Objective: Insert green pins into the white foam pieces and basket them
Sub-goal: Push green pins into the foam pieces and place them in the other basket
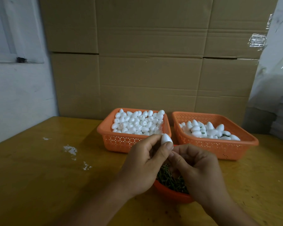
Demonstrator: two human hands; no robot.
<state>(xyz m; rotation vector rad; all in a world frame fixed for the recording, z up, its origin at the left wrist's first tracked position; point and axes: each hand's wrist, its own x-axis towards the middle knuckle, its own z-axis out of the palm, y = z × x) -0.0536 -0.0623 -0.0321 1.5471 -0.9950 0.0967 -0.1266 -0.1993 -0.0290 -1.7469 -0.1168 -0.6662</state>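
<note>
My left hand (144, 162) pinches a white egg-shaped foam piece (166, 139) between thumb and fingertips, held above a small orange bowl (170, 194) full of green pins (168, 178). My right hand (198, 168) is curled close against the left thumb, just under the foam piece; whether it holds a pin is hidden by the fingers. Behind the hands, the left orange basket (119, 141) is heaped with plain foam pieces. The right orange basket (219, 147) holds foam pieces, some with green pins showing.
Everything stands on a yellow wooden table (39, 168) with white foam crumbs (70, 150) scattered left of centre. Large cardboard boxes (150, 62) form a wall behind the baskets. A white wall is at the left and plastic-wrapped stacks (281, 118) at the right.
</note>
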